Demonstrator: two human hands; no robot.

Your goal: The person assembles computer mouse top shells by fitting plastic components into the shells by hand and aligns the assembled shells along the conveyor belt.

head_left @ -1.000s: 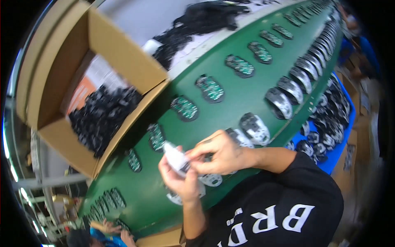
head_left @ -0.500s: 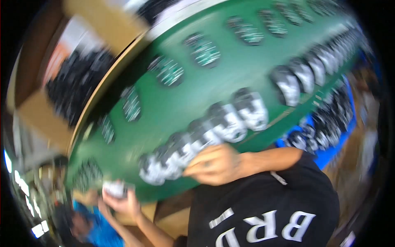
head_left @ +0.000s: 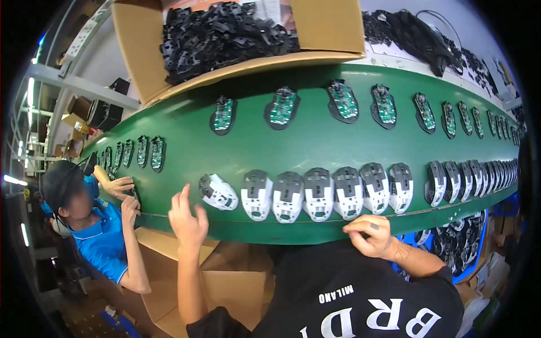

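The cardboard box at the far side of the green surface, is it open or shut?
Open: a heap of black parts is visible inside the cardboard box.

Hands (head_left: 189, 222) near black-and-white mouse shells (head_left: 319, 191)

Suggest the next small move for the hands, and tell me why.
Probably the left hand should turn the leftmost mouse shell straight: that shell lies aslant, while the neighbouring shells stand roughly parallel in a row. The hand is right beside it, fingers extended, with nothing visible in its grasp.
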